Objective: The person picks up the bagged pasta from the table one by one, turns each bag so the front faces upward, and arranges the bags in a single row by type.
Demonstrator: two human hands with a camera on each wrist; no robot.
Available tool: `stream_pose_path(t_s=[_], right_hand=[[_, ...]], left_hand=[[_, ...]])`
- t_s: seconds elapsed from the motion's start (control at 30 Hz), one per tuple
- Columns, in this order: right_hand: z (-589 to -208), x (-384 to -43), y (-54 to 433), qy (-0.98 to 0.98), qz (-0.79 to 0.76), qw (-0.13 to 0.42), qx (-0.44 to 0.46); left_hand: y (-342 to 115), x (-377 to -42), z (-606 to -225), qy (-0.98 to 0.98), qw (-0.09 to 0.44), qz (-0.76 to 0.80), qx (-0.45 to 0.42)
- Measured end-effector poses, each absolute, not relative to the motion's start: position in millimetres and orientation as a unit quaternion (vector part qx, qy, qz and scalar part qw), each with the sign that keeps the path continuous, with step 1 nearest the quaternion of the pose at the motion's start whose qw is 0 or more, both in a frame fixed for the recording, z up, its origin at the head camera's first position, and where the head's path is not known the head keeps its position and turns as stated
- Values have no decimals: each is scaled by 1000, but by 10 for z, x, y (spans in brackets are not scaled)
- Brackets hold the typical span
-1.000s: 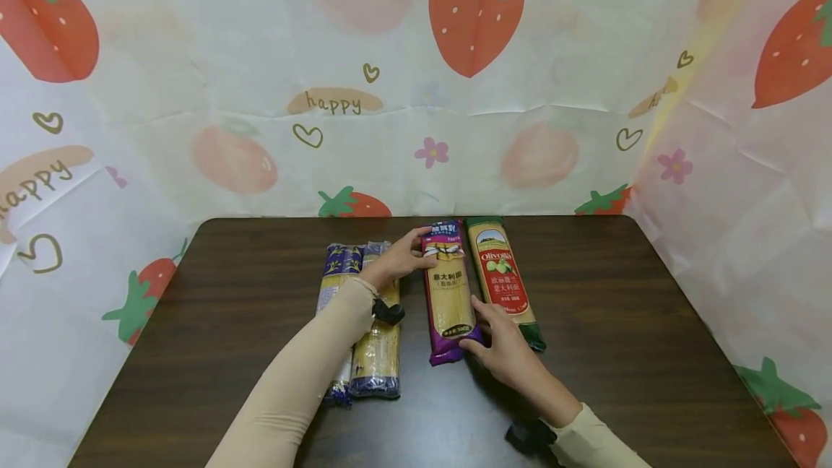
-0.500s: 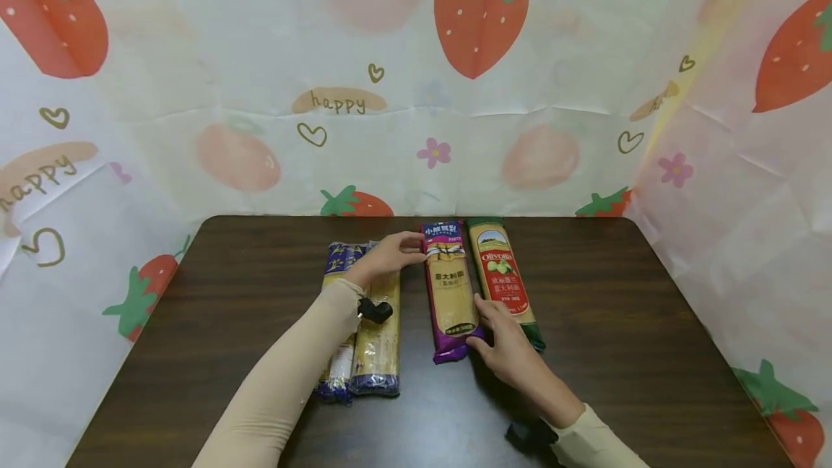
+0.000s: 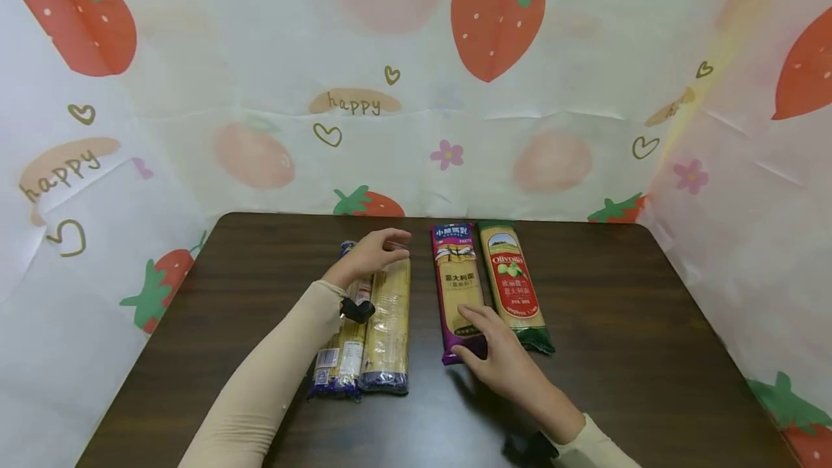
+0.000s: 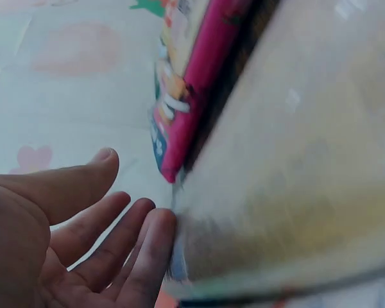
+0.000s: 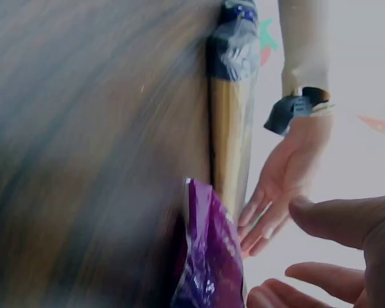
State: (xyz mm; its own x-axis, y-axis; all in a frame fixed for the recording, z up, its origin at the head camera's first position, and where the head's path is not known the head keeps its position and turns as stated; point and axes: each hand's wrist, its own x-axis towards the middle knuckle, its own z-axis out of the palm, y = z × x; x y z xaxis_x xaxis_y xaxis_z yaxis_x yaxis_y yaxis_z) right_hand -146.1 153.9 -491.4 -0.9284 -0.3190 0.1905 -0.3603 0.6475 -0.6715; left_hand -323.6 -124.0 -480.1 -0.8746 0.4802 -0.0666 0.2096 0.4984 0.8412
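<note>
In the head view, a purple-ended pack of spaghetti [image 3: 458, 280] lies lengthwise on the dark table. Over its near end hovers my right hand [image 3: 503, 356], thumb and fingers spread with nothing between them. Close along its right side is a green-ended spaghetti pack [image 3: 513, 273] with a red label. My left hand [image 3: 369, 257], fingers loosely bent and holding nothing, is over the far ends of two blue-ended spaghetti packs, a right one [image 3: 390, 316] and a left one [image 3: 341, 363] partly hidden by my forearm. The left wrist view shows the purple pack [image 4: 202, 83] beyond my fingertips.
The dark brown table [image 3: 617, 352] ends at a strawberry-printed sheet [image 3: 481, 186] that stands behind it and on both sides. A strip of bare tabletop separates the blue-ended pair from the purple pack. Each wrist wears a black camera strap [image 3: 357, 310].
My left hand has drawn left, away from the purple pack's far end. My right hand has come off its lower right edge and now hovers over its near end. The head view has turned slightly left.
</note>
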Motion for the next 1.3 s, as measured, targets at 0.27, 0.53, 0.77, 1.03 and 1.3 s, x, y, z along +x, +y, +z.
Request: stream_pose_path(t_s=[0.27,0.53,0.77,1.03,1.3], right_hand=[[-4958,-1397,1486,-892,373,8,255],[-4978,-1416,1358,-882,377,-18,282],[-4998,-1426,1241,-880,374,-42,291],[-5004,-1462,1103,-885,360,-80,284],[-5004,-1504,923,-903,315,-103,274]], left_hand=[[-1254,-3223,-4834,885,121,398,208],[-1359,-3188,-4786,925,120,288,218],[-1396,-3204,-4798,930,158,252,214],[-1428,-3246,-4794,927,163,268,204],[-1430,-3247,-4779,932,159,259,196]])
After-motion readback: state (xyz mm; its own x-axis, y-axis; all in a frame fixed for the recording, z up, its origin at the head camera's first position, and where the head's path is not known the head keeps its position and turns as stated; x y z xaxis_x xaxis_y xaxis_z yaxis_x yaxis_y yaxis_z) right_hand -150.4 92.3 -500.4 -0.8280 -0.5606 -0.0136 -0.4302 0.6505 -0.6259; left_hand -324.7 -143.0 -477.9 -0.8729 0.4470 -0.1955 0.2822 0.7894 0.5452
